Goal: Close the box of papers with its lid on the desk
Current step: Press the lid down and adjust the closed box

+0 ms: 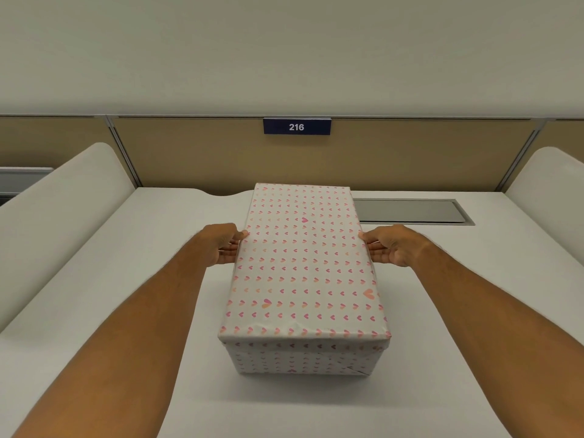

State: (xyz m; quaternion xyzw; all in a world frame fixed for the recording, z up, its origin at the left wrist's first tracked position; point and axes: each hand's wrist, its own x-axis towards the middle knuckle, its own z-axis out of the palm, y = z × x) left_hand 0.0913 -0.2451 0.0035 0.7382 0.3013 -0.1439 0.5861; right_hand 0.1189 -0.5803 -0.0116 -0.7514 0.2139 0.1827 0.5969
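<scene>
Pressing the lid (302, 257) onto the heart-patterned box (300, 358)
Left hand (222, 245) and right hand (390, 245) are gripping the lid's sides, fingers (374, 248) extended; the box is sitting mid white surface (126, 279), below a tan partition's "216" sign (297, 126).

One text can be read: the white number "216" on a dark blue rectangular plastic sign (297, 126). The sign hangs from the top edge of the tan fabric partition panel (189, 153) that stands along the far edge of the white desk (158, 279), about midway along that panel. The heart-patterned wrapping paper on the box (303, 263) carries no lettering.
</scene>
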